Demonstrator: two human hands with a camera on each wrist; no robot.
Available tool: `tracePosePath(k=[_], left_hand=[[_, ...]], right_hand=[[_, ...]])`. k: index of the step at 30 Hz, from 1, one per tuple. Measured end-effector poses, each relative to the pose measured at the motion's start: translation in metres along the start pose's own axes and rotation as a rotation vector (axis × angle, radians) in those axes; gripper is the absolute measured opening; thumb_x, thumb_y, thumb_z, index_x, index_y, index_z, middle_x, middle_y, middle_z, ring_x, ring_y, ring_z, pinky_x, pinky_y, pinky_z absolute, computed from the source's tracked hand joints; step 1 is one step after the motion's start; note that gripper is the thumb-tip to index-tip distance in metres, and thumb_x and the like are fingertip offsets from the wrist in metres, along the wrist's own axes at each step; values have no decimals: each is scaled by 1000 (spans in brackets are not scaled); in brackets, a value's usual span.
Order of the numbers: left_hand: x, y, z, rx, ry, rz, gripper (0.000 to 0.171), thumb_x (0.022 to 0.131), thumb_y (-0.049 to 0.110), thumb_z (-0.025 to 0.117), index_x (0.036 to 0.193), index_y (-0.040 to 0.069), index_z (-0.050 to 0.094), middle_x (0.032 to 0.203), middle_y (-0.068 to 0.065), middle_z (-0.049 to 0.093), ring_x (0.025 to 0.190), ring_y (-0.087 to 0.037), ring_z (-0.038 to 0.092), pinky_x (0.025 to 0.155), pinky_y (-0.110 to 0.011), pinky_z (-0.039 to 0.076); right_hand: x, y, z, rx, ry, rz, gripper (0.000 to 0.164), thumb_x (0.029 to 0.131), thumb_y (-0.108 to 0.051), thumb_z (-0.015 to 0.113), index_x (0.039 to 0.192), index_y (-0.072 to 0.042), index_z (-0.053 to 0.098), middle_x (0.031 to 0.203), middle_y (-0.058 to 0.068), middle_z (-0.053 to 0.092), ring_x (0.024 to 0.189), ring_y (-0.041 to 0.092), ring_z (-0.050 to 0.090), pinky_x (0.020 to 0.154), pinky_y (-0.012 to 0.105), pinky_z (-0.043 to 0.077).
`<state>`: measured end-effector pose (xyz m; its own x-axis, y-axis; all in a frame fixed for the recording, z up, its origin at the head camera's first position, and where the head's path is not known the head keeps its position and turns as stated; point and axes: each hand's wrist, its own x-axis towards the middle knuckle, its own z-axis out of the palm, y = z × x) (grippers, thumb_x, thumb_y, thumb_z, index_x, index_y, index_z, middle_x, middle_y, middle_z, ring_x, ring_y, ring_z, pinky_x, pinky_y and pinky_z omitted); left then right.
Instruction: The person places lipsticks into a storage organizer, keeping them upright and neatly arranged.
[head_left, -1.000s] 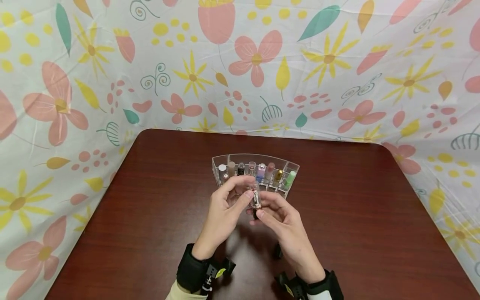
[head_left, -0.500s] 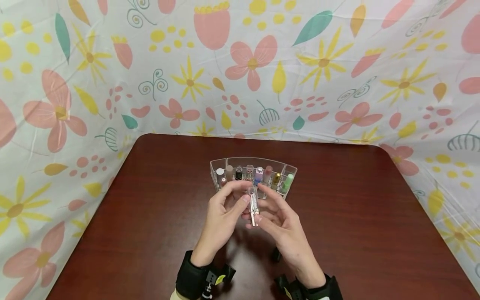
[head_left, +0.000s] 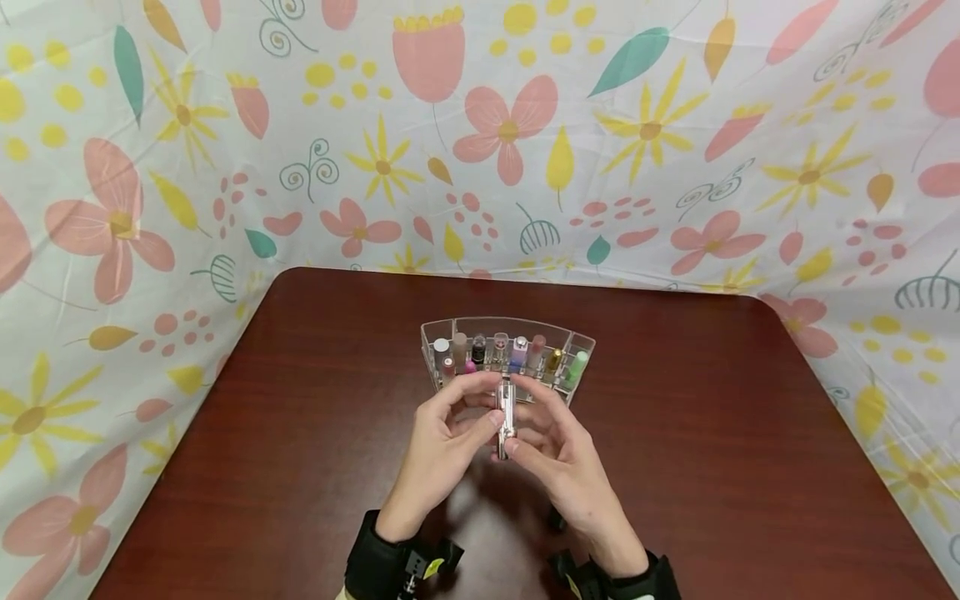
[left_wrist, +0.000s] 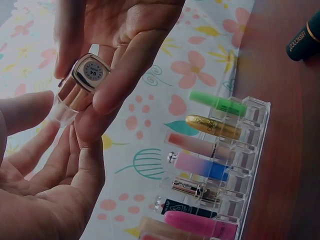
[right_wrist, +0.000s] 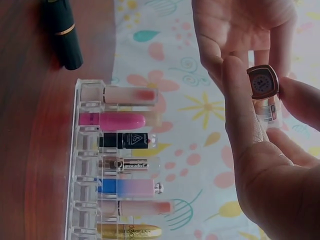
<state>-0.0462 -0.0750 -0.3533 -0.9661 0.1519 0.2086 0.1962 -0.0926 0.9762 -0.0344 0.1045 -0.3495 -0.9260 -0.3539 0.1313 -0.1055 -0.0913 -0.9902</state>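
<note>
Both hands hold a slim lipstick tube (head_left: 507,408) in front of my body, over the table. It has a clear part and a shiny metallic part. In the left wrist view its squarish base (left_wrist: 91,74) faces the camera, with a round label reading 04. My left hand (head_left: 438,442) pinches it from the left, thumb on its side and index finger near its top end. From the right, my right hand (head_left: 562,450) grips it with the thumb low and the index finger reaching up to the top. Just beyond the hands stands a clear fan-shaped organizer (head_left: 510,323).
Several lipsticks fill the organizer, among them a green one (left_wrist: 217,103), a gold one (left_wrist: 212,126) and a magenta one (right_wrist: 112,120). A dark tube with a gold band (right_wrist: 64,35) is on the brown table (head_left: 712,433), near the right wrist. Floral cloth (head_left: 337,108) hangs behind.
The lipstick has been turned between the fingers: its dark, lettered side gave way to a shiny silvery one. Both hands sit slightly lower in the view and keep their grip.
</note>
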Motion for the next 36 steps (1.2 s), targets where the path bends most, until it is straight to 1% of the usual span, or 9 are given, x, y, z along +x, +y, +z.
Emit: tracePosePath(k=[4, 9, 13, 16, 19, 26, 32, 36], left_hand=[[1, 0, 0, 0, 2, 15, 36, 96, 9, 70, 131, 16, 66, 128, -9, 66, 111, -19, 65, 91, -27, 58], [1, 1, 0, 23, 22, 13, 35, 97, 9, 68, 131, 18, 68, 127, -7, 66, 110, -18, 66, 87, -27, 59], [-1, 0, 1, 37, 36, 7, 35, 100, 7, 63, 131, 19, 68, 127, -6, 66, 109, -18, 66, 83, -28, 61], [-2, -2, 1, 40, 42, 3, 34, 100, 6, 62, 131, 20, 69, 126, -6, 66, 108, -17, 66, 81, -29, 61], [-3, -3, 1, 32, 42, -2, 34, 100, 6, 62, 131, 19, 68, 125, -7, 66, 106, -17, 66, 79, -30, 61], [-3, -4, 1, 35, 48, -9, 35, 99, 3, 62, 130, 18, 69, 128, -5, 66, 108, -17, 66, 77, -31, 62], [-4, -5, 2, 58, 54, -14, 36, 100, 3, 61, 131, 19, 69, 127, -5, 67, 108, -18, 67, 78, -28, 61], [-3, -5, 1, 80, 58, 5, 36, 100, 4, 61, 132, 19, 68, 125, -5, 68, 107, -19, 67, 78, -27, 61]], right_hand=[[2, -1, 0, -34, 11, 17, 67, 96, 1, 64, 155, -18, 38, 132, 22, 64, 102, 24, 74, 85, 43, 61], [4, 1, 1, -42, 10, 0, 67, 96, 3, 62, 155, -15, 36, 131, 24, 63, 101, 22, 75, 83, 41, 61], [4, 4, 2, -39, 3, -24, 66, 96, 6, 61, 154, -11, 35, 128, 24, 63, 98, 25, 75, 82, 41, 62], [4, 6, 2, -39, -5, -35, 66, 96, 7, 61, 154, -10, 35, 127, 25, 63, 97, 27, 76, 81, 40, 62], [4, 8, 2, -49, -7, -37, 65, 96, 7, 61, 153, -11, 36, 128, 28, 63, 96, 26, 76, 81, 37, 62], [7, 7, 3, -107, 13, -26, 64, 94, 5, 64, 150, -14, 39, 124, 25, 67, 98, 17, 74, 77, 28, 59], [7, 7, 4, -115, 12, -24, 64, 94, 6, 64, 150, -12, 39, 122, 25, 67, 98, 15, 74, 76, 26, 59], [8, 7, 5, -117, 15, -21, 64, 94, 6, 64, 150, -13, 39, 121, 25, 67, 98, 16, 74, 76, 26, 59]])
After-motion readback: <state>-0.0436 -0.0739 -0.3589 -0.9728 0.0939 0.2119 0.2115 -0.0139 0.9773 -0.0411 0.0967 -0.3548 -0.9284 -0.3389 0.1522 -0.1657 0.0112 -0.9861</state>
